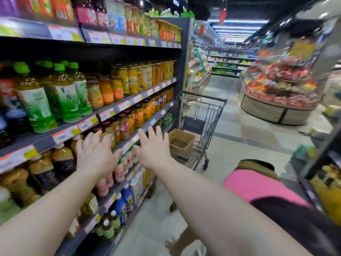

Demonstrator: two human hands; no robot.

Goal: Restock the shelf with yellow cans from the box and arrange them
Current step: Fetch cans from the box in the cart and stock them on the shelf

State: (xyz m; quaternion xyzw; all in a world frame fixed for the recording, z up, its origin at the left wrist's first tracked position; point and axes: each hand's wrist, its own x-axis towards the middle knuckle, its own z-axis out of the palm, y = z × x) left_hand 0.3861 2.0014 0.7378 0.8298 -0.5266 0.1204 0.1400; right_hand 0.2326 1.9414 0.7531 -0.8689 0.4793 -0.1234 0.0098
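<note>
Both my arms stretch forward along a shop aisle, and neither hand holds anything. My left hand (93, 151) has its fingers spread in front of the shelf (110, 112) of jars and bottles. My right hand (154, 146) is also spread, level with the shelf edge. Ahead stands a wire shopping cart (200, 124) with an open cardboard box (181, 143) in it. The box's inside is hidden from here. No yellow cans can be told apart; yellow-filled jars (129, 78) line the middle shelf.
Green-capped tea bottles (60, 93) fill the left shelf, pink and blue bottles sit lower down. A round display of red goods (280, 97) stands across the aisle to the right. A shelf corner (317, 163) juts in at right. My pink top and one foot show below.
</note>
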